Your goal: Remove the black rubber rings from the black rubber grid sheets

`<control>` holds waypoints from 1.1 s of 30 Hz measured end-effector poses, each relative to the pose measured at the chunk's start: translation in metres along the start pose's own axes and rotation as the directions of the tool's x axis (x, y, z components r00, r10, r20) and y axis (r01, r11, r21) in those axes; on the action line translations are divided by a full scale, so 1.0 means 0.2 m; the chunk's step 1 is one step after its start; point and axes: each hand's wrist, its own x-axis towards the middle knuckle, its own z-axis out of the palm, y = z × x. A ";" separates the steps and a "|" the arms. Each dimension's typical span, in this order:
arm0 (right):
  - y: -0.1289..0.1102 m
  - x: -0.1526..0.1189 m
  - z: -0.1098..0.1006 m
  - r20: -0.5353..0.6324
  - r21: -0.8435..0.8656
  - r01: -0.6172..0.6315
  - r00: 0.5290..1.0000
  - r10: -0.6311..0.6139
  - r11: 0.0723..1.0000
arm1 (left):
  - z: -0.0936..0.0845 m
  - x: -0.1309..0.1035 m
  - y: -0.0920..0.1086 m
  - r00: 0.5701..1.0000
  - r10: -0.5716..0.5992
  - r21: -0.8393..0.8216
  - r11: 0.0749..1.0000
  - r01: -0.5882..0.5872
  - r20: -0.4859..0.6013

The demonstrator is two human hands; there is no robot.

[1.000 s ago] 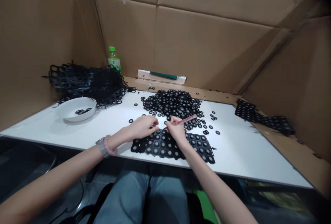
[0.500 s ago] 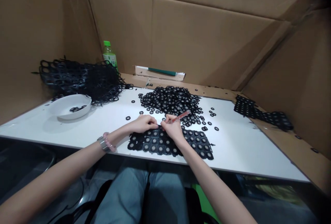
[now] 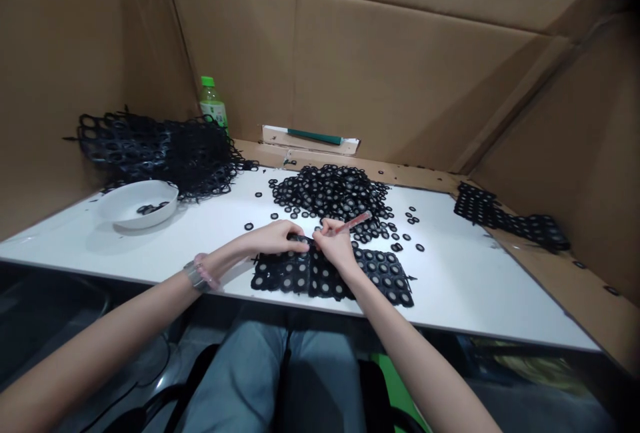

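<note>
A black rubber-like sheet (image 3: pixel 384 278) with rows of round grey-centred pieces lies near the table's front edge. My left hand (image 3: pixel 278 238) pinches the sheet's far edge between thumb and fingers, left of its middle. In my right hand (image 3: pixel 334 241) is a slim tool with a clear reddish handle (image 3: pixel 356 222), gripped like a pen. Its tip is hidden by my fingers, close to the sheet's far edge. Just beyond both hands rises a heap of small black rings (image 3: pixel 333 190), with loose ones scattered around it.
At left, a white bowl (image 3: pixel 107 210) holds a few black pieces, before a tangle of black sheets with holes (image 3: pixel 160 153). Behind stands a green-capped bottle (image 3: pixel 213 108). More black sheets (image 3: pixel 505 216) lie at right. Cardboard walls (image 3: pixel 390 80) enclose the white table (image 3: pixel 490 293).
The sheet's left part under my left hand has lifted or folded along a line near the middle. My left hand has shifted slightly; my right hand keeps the tool.
</note>
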 end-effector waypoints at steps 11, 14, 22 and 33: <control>-0.02 -0.08 -0.01 0.018 0.031 -0.004 1.000 0.003 1.000 | 0.00 0.01 -0.02 0.998 -0.016 -0.135 0.991 0.023 0.056; -0.02 -0.08 -0.01 0.019 -0.007 0.004 1.000 -0.004 1.000 | 0.00 0.01 -0.03 0.999 -0.016 -0.171 0.985 0.024 0.047; -0.02 -0.09 0.02 0.059 -0.137 0.159 0.987 -0.152 0.978 | 0.02 -0.02 -0.04 0.997 -0.070 -0.326 0.943 0.057 -0.029; -0.01 -0.07 -0.02 0.032 0.010 0.038 0.999 -0.038 0.999 | -0.06 0.00 0.08 0.967 -0.106 0.112 0.990 0.082 0.232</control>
